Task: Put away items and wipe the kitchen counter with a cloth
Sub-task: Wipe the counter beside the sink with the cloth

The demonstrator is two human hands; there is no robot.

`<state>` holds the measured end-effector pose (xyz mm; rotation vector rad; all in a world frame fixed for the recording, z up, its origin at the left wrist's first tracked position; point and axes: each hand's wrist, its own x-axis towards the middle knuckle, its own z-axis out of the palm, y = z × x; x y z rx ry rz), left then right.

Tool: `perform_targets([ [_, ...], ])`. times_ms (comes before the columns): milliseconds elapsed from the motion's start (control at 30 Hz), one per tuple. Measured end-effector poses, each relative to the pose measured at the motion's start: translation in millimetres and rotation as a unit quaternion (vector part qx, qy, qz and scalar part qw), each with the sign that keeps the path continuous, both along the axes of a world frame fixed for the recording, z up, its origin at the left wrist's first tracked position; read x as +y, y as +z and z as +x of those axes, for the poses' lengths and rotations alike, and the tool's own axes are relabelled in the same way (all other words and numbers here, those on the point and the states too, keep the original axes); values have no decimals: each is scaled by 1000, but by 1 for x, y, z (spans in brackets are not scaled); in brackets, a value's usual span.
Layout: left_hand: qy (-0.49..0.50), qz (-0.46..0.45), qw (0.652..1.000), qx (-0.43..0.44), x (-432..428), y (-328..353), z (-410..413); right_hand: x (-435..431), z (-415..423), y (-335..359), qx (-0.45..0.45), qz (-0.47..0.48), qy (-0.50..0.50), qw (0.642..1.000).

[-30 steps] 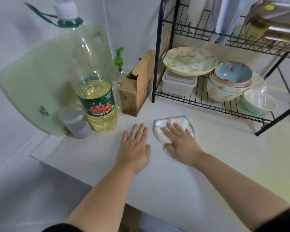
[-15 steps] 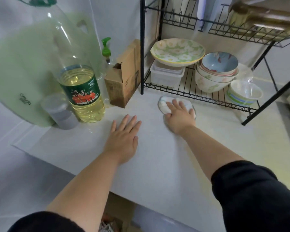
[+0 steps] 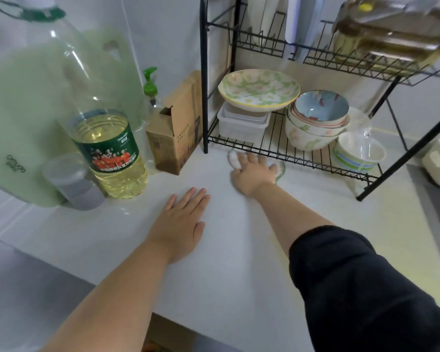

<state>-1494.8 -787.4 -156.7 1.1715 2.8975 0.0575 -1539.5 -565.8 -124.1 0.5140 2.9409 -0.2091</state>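
White cloth with a green edge [image 3: 233, 158] sits under our right hand [image 3: 254, 171], flat on the pale grey kitchen counter [image 3: 239, 262]. Only two bits of cloth show, one left of the fingers and one right of them. The right hand is spread open with the palm down, pressing the cloth rather than gripping it. The fingertips are blurred, right at the low front rail of the black wire dish rack [image 3: 302, 161]; we cannot tell if they pass under it. Our left hand [image 3: 181, 222] lies flat on the counter with straight fingers, holding nothing, nearer to us and left of the right hand.

We judge the step to be wiping the strip along the rack's front edge. To do it well we press evenly through the whole palm so the cloth does not bunch or slip out. We stroke along the rail and then draw back toward us, so dirt does not get pushed under the shelf. Knuckles stay low, since the shelf wires are just above the fingers. The rack's upright leg is just left of the hand and will stop a sideways sweep. Further left stand a brown cardboard box [image 3: 173, 146] and a big clear plastic oil bottle with a green label [image 3: 107, 143]. They probably need shifting before we can wipe there. The left hand works as a brace, so we lean on it.
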Motion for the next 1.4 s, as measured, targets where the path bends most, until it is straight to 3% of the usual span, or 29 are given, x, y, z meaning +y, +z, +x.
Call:
perform_targets([
  [133, 3, 4, 1000, -7, 3, 2, 0, 9, -14, 2, 6, -15, 41, 999],
  [300, 24, -6, 999, -39, 5, 4, 1, 45, 16, -6, 2, 13, -138, 990],
  [367, 22, -4, 999, -39, 4, 5, 1, 62, 30, -9, 10, 7, -163, 987],
  [433, 21, -11, 999, -43, 0, 4, 2, 63, 41, -11, 11, 6, -119, 993],
  [600, 22, -17, 999, -38, 3, 6, -1, 17, 81, -10, 22, -17, 99, 995],
  [767, 24, -10, 999, -39, 5, 6, 1, 14, 163, -10, 19, -61, 322, 945],
  [833, 20, -7, 999, -28, 4, 9, 5, 43, 166, -8, 8, -62, 307, 950],
  [933, 30, 16, 999, 8, 4, 11, 21, 55, 138, -4, -12, -41, 160, 986],
  [1033, 81, 14, 996, -36, 3, 11, 50, 27, 131, -4, -5, -36, 90, 995],
  [1133, 69, -7, 996, -63, 4, 11, 83, 3, 171, -3, -17, -49, 118, 992],
  [1300, 76, -15, 995, -66, 6, 11, 123, 15, 284, 0, -41, -11, 278, 960],
  [1400, 76, -10, 994, -81, 16, 10, 146, 33, 282, 4, -50, 3, 250, 967],
])
